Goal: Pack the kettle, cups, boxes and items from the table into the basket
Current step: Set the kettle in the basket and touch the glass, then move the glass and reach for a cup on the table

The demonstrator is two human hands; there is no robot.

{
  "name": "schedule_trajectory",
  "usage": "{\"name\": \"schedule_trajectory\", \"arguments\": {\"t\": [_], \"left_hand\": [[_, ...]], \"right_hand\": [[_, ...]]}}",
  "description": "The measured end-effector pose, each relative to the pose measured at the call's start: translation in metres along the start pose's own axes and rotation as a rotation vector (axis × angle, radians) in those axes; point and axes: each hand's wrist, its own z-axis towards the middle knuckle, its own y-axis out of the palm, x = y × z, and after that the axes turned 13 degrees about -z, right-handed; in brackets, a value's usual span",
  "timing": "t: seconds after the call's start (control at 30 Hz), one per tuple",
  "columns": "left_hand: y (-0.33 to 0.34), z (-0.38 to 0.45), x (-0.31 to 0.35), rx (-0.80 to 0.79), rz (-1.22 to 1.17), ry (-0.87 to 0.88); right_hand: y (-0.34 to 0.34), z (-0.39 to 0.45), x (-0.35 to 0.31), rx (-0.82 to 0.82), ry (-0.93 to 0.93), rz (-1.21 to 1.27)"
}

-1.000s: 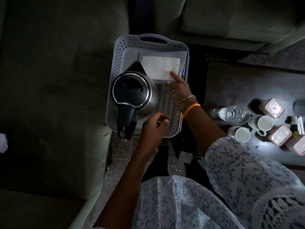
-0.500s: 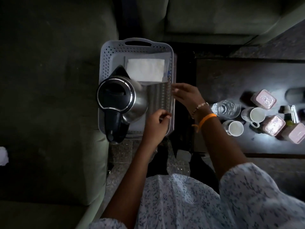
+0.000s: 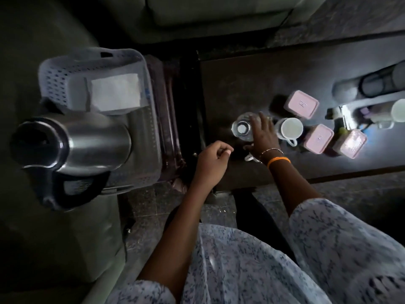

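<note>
On the left stands the grey plastic basket [image 3: 140, 60], holding a steel kettle [image 3: 87, 145] with a black lid and handle, and a white flat pack [image 3: 116, 93]. The dark table [image 3: 241, 84] carries a clear water bottle [image 3: 241, 128], a white cup [image 3: 290, 128] and three pink-lidded boxes [image 3: 301, 104], [image 3: 318, 138], [image 3: 350, 142]. My right hand [image 3: 264, 134] is spread over the bottle's right side, fingers apart; beneath its wrist only the handle of a second cup [image 3: 248, 158] shows. My left hand [image 3: 211, 160] hovers loosely curled at the table's left edge, holding nothing.
A green sofa [image 3: 43, 249] lies under and left of the basket. At the table's far right are a black cylinder [image 3: 377, 82], another white cup [image 3: 397, 110] and small bright items [image 3: 348, 119]. Tiled floor [image 3: 142, 207] shows below the table.
My right hand left the basket and swung right onto the table over the bottle. My left hand let go of the basket's rim and followed towards the table edge. The view panned right.
</note>
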Motion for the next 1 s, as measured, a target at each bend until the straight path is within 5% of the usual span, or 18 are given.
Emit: {"name": "schedule_trajectory", "arguments": {"t": [0.13,0.37,0.8,1.0], "left_hand": [[0.031,0.013,0.000,0.043,0.026,-0.043],[0.064,0.032,0.009,0.162,0.034,-0.061],[0.144,0.056,0.057,0.135,0.043,-0.009],[0.173,0.066,0.069,0.100,-0.006,0.001]], "right_hand": [[0.002,0.013,0.014,0.121,-0.160,0.072],[-0.006,0.031,0.027,0.079,-0.292,0.022],[-0.088,0.070,0.125,0.416,-0.077,0.390],[-0.097,0.094,0.180,0.396,0.091,0.394]]}}
